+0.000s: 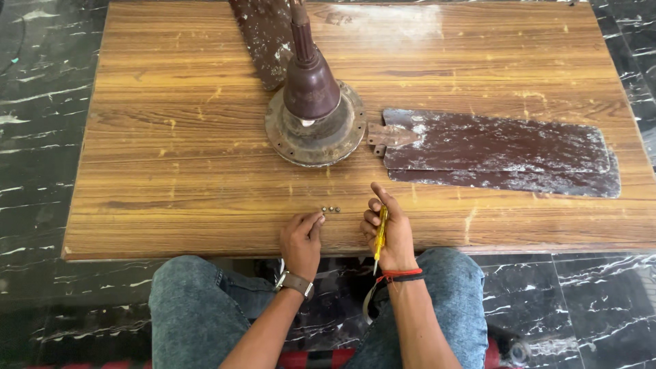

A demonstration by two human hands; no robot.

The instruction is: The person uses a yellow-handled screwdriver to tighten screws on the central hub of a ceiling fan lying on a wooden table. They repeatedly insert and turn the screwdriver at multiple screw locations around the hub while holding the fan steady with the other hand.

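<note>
Our right hand (389,236) has its fingers closed around a slim yellow screwdriver (380,236), tip pointing back toward us, while our left hand (301,239) pinches at the small screws (331,210) near the desk's (171,171) near edge. The screws look tiny, hard and prone to rolling (best taken between fingertips), with the rusty fan motor (314,116) farther off.

You sit at what looks like a home or small repair spot rather than a fitted workshop: a low wood-grain counter (171,137) stands on a polished black marble floor (41,123) with white veins. On the counter lie a worn, rusty ceiling fan motor (314,116) and its detached brown blades (499,150).
</note>
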